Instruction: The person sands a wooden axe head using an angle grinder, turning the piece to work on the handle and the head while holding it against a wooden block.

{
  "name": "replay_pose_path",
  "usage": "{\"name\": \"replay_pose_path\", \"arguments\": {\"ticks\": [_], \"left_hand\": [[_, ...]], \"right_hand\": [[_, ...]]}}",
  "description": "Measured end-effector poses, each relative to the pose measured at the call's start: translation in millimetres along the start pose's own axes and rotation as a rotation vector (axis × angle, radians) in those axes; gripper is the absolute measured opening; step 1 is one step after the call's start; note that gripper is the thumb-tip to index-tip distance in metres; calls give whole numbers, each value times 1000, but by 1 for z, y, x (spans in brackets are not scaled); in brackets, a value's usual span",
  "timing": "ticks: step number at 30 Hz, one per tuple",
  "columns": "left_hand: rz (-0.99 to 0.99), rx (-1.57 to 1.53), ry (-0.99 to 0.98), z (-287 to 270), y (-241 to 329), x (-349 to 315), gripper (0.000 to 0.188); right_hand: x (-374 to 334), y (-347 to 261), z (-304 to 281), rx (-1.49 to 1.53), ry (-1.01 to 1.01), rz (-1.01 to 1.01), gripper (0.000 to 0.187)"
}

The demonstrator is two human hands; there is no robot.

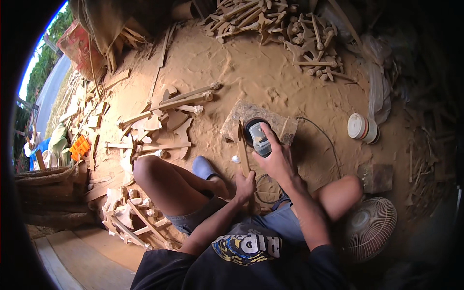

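My left hand (pixel 245 186) is closed around the lower part of a long, flat wooden piece (pixel 243 155), held upright in the picture. Its upper end lies over a worn, dusty block (pixel 285 126) on the sandy ground. My right hand (pixel 279 163) grips a round, black-and-grey electric sander (pixel 259 137) from above, index finger stretched along its top. The sander sits right beside the wooden piece, over the block; whether its disc touches the wood is hidden. A dark cord (pixel 325 133) curves over the ground to the right of the block.
Wooden pieces (pixel 166 108) lie in piles to the left, with another heap (pixel 314 43) at the back. A fan (pixel 371 227) stands by my right knee. A white tub (pixel 361 128) lies to the right. My legs flank the work area; a blue clog (pixel 204 167) is near the block.
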State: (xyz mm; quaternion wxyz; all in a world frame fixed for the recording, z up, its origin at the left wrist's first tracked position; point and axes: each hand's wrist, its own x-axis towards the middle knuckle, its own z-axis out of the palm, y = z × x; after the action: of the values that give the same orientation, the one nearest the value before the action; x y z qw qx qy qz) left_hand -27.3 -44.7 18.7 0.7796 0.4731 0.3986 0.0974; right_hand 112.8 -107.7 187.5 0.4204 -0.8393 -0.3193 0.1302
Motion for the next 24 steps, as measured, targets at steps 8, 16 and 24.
{"name": "replay_pose_path", "arguments": {"ticks": [8,16,24], "left_hand": [[28,53,-15,2,1,0,8],[93,87,29,4,-10,6,9],[152,96,35,-1,-21,10,17]], "right_hand": [[2,-3,-1,-30,-36,30,88],[18,-13,-2,-81,-42,127,90],[51,-25,-5,-106,-5,65,93]]}}
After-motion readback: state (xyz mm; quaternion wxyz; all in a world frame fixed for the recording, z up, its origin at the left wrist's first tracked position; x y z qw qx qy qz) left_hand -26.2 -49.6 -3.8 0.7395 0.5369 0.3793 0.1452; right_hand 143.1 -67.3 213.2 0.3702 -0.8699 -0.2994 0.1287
